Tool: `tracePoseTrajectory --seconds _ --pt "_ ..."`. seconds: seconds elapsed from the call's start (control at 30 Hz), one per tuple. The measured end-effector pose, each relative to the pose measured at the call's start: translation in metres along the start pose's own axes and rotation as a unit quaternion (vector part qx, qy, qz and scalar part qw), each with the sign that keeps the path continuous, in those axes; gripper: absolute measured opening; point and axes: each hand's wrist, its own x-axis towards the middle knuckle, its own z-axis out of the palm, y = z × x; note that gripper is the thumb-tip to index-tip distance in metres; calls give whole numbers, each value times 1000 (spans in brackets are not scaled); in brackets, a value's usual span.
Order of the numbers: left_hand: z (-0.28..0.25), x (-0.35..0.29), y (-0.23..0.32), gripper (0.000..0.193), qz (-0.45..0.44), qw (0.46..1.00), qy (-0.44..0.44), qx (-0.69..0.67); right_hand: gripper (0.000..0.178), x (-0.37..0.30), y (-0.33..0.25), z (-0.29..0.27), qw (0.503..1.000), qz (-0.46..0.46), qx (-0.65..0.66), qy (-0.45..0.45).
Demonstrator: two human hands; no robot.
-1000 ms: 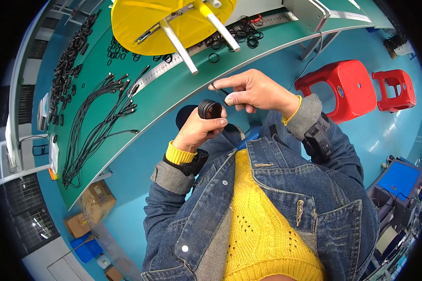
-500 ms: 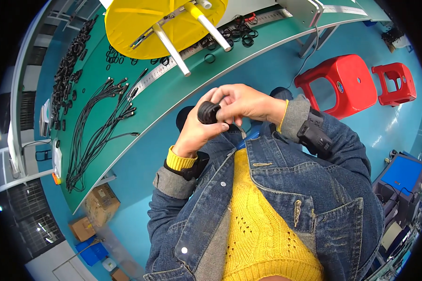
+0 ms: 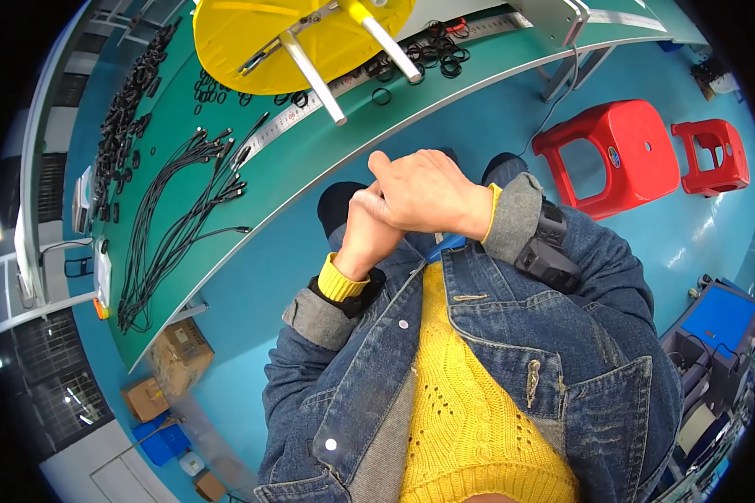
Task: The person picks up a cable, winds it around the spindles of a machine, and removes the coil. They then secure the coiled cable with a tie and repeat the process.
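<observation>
Head view: black cables [image 3: 139, 277] are seen apart from both grips, whose closure cannot be told, left hand [image 3: 369, 239] overlapped by right hand [image 3: 429, 193].

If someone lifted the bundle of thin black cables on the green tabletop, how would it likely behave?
The bundle of thin black cables would probably sag, since its slender strands lie in loose curves on the green tabletop. It may splay or snag rather than rise as one, because the strands overlap and fan apart toward their small connectors.

Black cables [image 3: 147, 210] — loosely bunched, curved
</observation>
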Motion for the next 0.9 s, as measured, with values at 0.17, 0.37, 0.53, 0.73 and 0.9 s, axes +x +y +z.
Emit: tracePoseTrajectory --seconds 0.17,0.37,0.53,0.73,0.9 --pt "-13 -7 -13 13 -109 984 -92 102 39 7 6 20 1000 -15 5 -12" --pt "-42 -10 -6 43 -337 687 -6 -644 45 21 22 1 875 225 418 -96" --pt "-64 -8 13 57 -378 688 133 -605 37 -6 54 21 904 186 366 -122" --pt "-113 -41 -34 54 -474 729 -144 -473 27 -50 72 35 870 247 369 -215" --pt "-272 6 -16 62 -163 852 192 -459 21 -62 80 39 863 279 353 -229"
